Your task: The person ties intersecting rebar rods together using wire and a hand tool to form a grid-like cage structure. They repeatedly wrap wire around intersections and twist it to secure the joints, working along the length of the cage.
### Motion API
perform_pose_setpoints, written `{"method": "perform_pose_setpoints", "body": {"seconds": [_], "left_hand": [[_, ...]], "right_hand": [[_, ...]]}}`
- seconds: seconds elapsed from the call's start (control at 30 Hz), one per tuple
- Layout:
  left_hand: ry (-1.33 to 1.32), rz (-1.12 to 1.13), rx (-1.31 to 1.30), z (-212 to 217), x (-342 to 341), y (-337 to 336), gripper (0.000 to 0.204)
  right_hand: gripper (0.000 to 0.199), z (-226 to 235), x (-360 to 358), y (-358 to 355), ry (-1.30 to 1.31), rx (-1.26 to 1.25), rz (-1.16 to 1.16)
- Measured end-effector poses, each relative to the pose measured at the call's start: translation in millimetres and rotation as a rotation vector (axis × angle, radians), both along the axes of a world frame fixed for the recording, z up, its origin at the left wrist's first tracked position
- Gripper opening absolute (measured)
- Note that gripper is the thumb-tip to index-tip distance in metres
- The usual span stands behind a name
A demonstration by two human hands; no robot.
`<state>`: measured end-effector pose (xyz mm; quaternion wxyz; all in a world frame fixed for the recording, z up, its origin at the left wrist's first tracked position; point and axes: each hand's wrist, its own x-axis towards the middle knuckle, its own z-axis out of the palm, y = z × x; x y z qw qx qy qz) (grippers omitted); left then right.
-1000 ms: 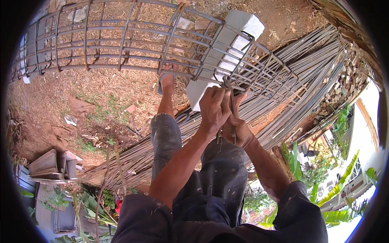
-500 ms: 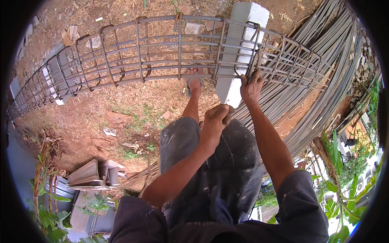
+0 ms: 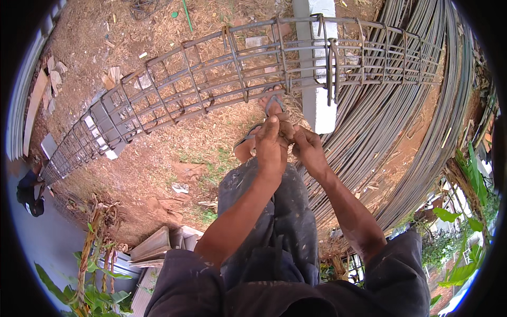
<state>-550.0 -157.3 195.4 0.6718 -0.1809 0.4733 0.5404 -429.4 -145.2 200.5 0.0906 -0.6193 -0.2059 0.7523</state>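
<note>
My hands meet above my knees, on the near side of a long rebar cage. The left hand is closed, thumb up; thin wire hung from it a moment ago, but the fingers hide it now. Close against it, the right hand pinches with thumb and forefinger, and what lies between them is too small to make out. Neither hand touches the cage. Several stirrups hang bunched together on the cage, over a pale concrete beam that crosses beneath it.
A big stack of loose steel bars lies at the right. Another grey support sits under the cage's left part. Wooden boards are piled at lower left. At the far left edge a person bends. My sandalled feet stand beside the cage.
My right hand has left the bunched stirrups and come back to my left hand. The view has shifted, and my feet and legs stand differently.
</note>
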Motion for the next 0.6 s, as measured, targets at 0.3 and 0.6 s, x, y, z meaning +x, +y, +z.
{"method": "perform_pose_setpoints", "body": {"seconds": [0.3, 0.6], "left_hand": [[-0.205, -0.369, 0.272, 41.1, -76.4, -37.4, 0.022], [0.62, -0.513, 0.14, 49.7, -72.3, -23.6, 0.015]], "right_hand": [[0.028, 48.8, -18.9, -50.4, 0.19, 0.037, -0.213], [0.014, 35.4, -75.5, -73.5, -0.094, 0.148, -0.551]]}}
